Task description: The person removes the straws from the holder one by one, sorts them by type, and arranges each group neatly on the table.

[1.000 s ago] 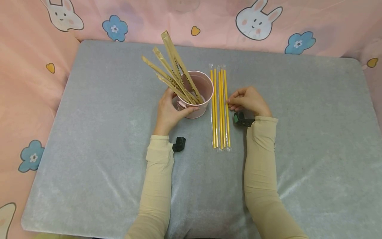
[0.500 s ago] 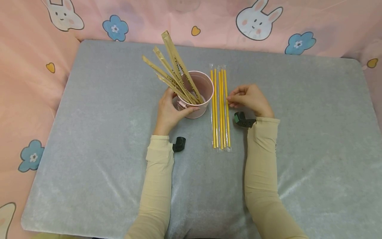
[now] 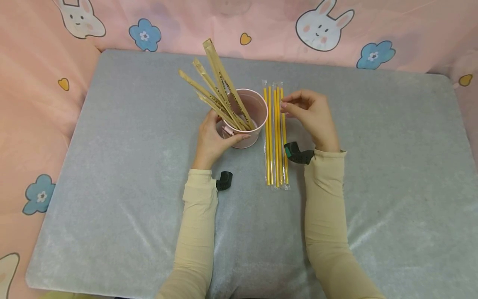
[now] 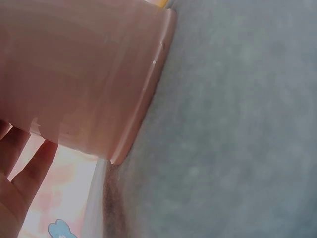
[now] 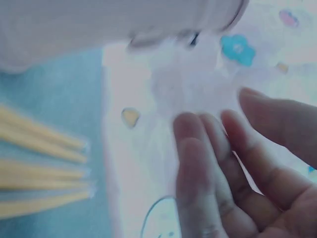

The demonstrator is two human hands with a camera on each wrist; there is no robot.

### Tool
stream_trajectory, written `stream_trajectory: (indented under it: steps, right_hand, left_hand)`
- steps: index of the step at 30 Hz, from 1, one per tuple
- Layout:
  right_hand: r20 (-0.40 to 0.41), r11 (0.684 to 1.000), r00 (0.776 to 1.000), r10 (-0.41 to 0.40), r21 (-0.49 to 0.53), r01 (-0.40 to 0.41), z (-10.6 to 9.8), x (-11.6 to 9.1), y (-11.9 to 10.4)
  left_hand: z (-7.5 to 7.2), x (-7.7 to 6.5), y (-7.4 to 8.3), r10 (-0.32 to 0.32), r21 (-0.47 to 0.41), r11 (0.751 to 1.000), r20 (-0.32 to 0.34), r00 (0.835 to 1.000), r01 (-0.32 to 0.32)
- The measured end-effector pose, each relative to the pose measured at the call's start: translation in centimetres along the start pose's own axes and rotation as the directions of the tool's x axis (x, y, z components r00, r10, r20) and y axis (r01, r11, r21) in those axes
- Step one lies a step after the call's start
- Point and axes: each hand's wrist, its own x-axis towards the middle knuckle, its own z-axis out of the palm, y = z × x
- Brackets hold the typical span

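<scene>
My left hand [image 3: 210, 141] holds a small pink bucket [image 3: 247, 140] by its near left side, thumb along the rim. Several long brown paper-wrapped straws [image 3: 230, 89] stand in it, leaning to the far left. In the left wrist view, the fingers [image 4: 35, 166] lie against the bucket wall [image 4: 74, 74]. Beside the bucket, several yellow straws in clear wrappers [image 3: 276, 145] lie side by side on the table. Over their far right end hovers my right hand [image 3: 313, 116]. In the right wrist view that hand [image 5: 237, 183] has its thumb and fingers apart, nothing between them.
A grey cloth covers the table [image 3: 123, 174]. Behind it hangs a pink curtain [image 3: 269, 25] with rabbits and flowers. Dark wrist cameras, one on the left wrist [image 3: 224, 181] and one on the right [image 3: 298, 153], stick out inward; the right one overlaps the yellow straws in the head view.
My right hand has moved away from the straws' middle toward their far end and risen. The left hand, the bucket and the straws look the same.
</scene>
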Motion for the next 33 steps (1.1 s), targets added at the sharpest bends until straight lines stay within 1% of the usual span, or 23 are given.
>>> stream_trajectory:
  steps: [4,7,10,13,16,18,22,24,27,30,33]
  right_hand:
    - [-0.047,0.994,0.993,-0.107,0.021,0.108,1.0,-0.6,-1.5]
    - [-0.059,0.982,0.981,-0.183,0.044,0.186,1.7,-0.8,-2.1]
    - [-0.05,0.967,0.97,-0.239,0.074,0.242,2.4,-0.9,-2.5]
    - [-0.016,0.959,0.963,-0.268,0.094,0.268,3.1,-0.9,-2.7]
    - [0.016,0.958,0.961,-0.278,0.077,0.276,3.6,-0.9,-2.7]
    - [0.031,0.957,0.957,-0.289,0.032,0.288,4.0,-0.8,-2.7]
    - [0.06,0.956,0.956,-0.287,-0.046,0.29,4.7,-0.5,-3.1]
    - [0.082,0.959,0.959,-0.272,-0.054,0.277,5.1,-0.3,-3.4]
    - [0.109,0.968,0.963,-0.245,-0.036,0.25,5.8,-0.1,-3.9]
    - [0.114,0.975,0.97,-0.215,-0.027,0.22,6.4,0.3,-4.2]
    - [0.113,0.98,0.976,-0.184,-0.054,0.191,7.0,0.7,-4.5]
  left_hand:
    - [-0.1,0.1,0.2,0.001,-0.001,1.0,-0.002,1.0,-0.001]
    - [-0.2,0.2,0.2,0.003,0.0,1.0,-0.004,1.0,-0.003]
    - [-0.3,0.2,0.2,0.006,-0.003,1.0,-0.012,1.0,-0.006]
    - [-0.3,0.2,0.1,0.006,-0.012,1.0,-0.018,1.0,-0.006]
    - [-0.2,0.1,0.0,-0.001,-0.008,1.0,-0.014,1.0,0.001]
    - [-0.1,0.1,0.0,-0.003,0.0,1.0,-0.005,1.0,0.003]
    - [0.1,0.1,-0.1,-0.003,0.01,1.0,0.002,1.0,0.003]
    - [0.1,0.0,0.0,-0.004,0.009,1.0,0.001,1.0,0.004]
    - [0.2,0.0,-0.1,0.0,-0.002,1.0,-0.001,1.0,0.0]
    - [0.2,0.0,-0.2,0.006,-0.012,1.0,0.0,1.0,-0.006]
    - [0.1,0.0,-0.1,0.009,-0.01,1.0,0.001,1.0,-0.009]
